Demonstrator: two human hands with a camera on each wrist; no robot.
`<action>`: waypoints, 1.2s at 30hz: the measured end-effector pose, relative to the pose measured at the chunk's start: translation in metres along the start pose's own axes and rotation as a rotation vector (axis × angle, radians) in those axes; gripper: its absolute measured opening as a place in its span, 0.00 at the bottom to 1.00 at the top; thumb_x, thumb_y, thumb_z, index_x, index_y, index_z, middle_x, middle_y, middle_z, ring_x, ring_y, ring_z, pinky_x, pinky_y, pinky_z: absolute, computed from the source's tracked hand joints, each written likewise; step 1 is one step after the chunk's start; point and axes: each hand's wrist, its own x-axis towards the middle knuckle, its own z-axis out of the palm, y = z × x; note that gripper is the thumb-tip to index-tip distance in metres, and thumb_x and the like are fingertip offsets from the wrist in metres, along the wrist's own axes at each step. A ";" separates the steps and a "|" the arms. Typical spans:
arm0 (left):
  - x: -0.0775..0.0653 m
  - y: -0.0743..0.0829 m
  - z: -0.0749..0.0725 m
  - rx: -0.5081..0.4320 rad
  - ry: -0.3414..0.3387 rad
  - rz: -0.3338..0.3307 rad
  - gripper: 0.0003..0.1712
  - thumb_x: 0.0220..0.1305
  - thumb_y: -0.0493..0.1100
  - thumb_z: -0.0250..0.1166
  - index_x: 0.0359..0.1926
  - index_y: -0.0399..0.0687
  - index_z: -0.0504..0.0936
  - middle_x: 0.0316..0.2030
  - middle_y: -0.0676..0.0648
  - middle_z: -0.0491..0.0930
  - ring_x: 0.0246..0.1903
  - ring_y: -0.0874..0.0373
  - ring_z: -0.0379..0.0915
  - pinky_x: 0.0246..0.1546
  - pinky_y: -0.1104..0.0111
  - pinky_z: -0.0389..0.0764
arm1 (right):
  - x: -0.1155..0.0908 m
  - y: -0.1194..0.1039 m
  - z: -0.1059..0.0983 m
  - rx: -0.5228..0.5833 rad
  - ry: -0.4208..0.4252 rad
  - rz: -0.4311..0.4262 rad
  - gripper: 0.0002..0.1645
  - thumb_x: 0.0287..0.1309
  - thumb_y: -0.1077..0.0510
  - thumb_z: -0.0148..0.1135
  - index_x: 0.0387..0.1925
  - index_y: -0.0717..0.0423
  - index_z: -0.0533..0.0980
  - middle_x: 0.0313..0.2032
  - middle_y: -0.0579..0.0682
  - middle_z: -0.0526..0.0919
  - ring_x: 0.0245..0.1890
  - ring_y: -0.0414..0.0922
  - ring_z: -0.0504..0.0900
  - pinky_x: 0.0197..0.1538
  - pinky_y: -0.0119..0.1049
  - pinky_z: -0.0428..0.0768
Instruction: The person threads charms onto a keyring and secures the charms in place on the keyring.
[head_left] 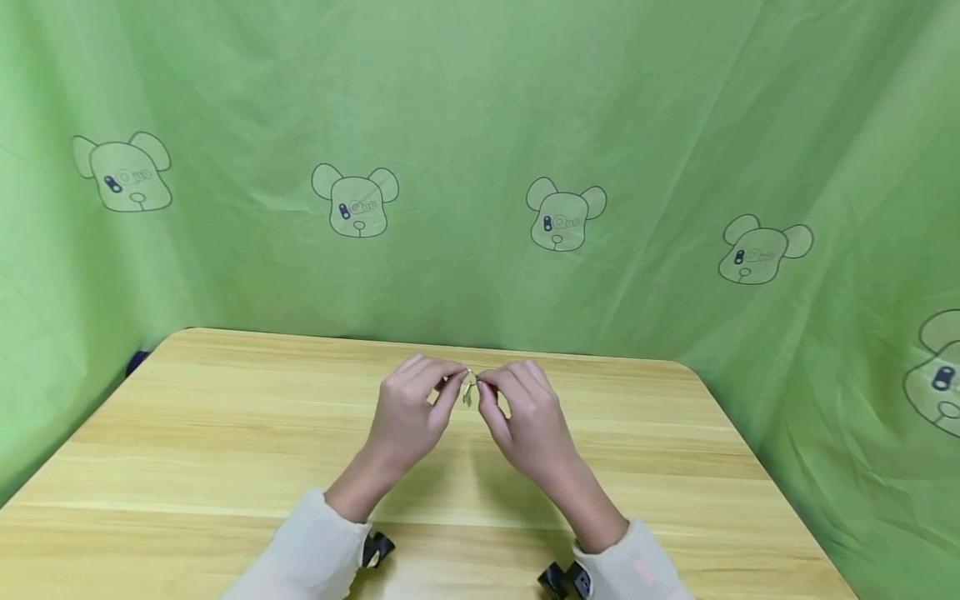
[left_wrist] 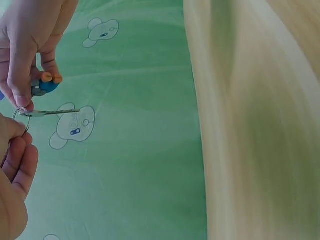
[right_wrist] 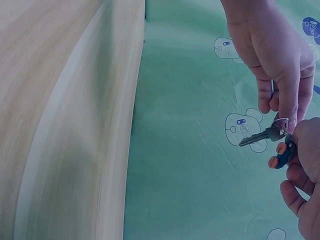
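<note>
Above the middle of the table, my left hand (head_left: 408, 412) and right hand (head_left: 528, 421) meet at their fingertips. Both pinch a thin metal key ring (left_wrist: 28, 120), the left at one side and the right at the other. From the ring a metal key (right_wrist: 257, 138) hangs downward between the hands, its toothed blade plain in the right wrist view. A small blue, orange and grey figure charm (left_wrist: 49, 85) hangs by the right fingers. Fingertips partly hide the ring.
A light wood-grain table (head_left: 225, 467) with rounded far corners lies below. Green curtain (head_left: 465, 108) printed with bear-head outlines stands behind it and along both sides. Black straps with devices (head_left: 377, 550) sit at the cuffs of the pale sleeves (head_left: 300, 550).
</note>
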 end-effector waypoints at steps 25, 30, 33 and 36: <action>-0.005 0.016 0.009 -0.476 0.063 -0.747 0.03 0.66 0.39 0.72 0.38 0.44 0.89 0.29 0.49 0.86 0.27 0.56 0.79 0.24 0.73 0.79 | 0.000 -0.001 0.001 0.027 0.011 0.014 0.05 0.62 0.66 0.62 0.38 0.63 0.82 0.33 0.51 0.83 0.34 0.47 0.76 0.36 0.37 0.77; -0.003 0.017 0.008 -0.512 0.073 -0.795 0.03 0.66 0.38 0.72 0.38 0.43 0.89 0.30 0.47 0.87 0.27 0.55 0.80 0.26 0.72 0.81 | 0.000 -0.001 0.002 0.023 0.003 0.015 0.05 0.63 0.66 0.62 0.37 0.63 0.82 0.33 0.51 0.83 0.34 0.47 0.77 0.36 0.37 0.77; -0.003 0.018 0.008 -0.517 0.072 -0.809 0.04 0.65 0.39 0.72 0.38 0.43 0.89 0.30 0.47 0.87 0.28 0.55 0.81 0.27 0.72 0.82 | 0.000 -0.002 0.002 0.019 0.005 0.016 0.05 0.62 0.66 0.62 0.37 0.63 0.82 0.33 0.50 0.83 0.34 0.47 0.77 0.37 0.37 0.78; -0.002 0.018 0.009 -0.520 0.072 -0.820 0.04 0.65 0.39 0.72 0.38 0.43 0.89 0.30 0.47 0.87 0.28 0.54 0.81 0.27 0.72 0.82 | -0.001 -0.002 0.002 0.018 0.004 0.019 0.04 0.63 0.66 0.62 0.37 0.63 0.82 0.33 0.50 0.83 0.34 0.47 0.77 0.37 0.37 0.78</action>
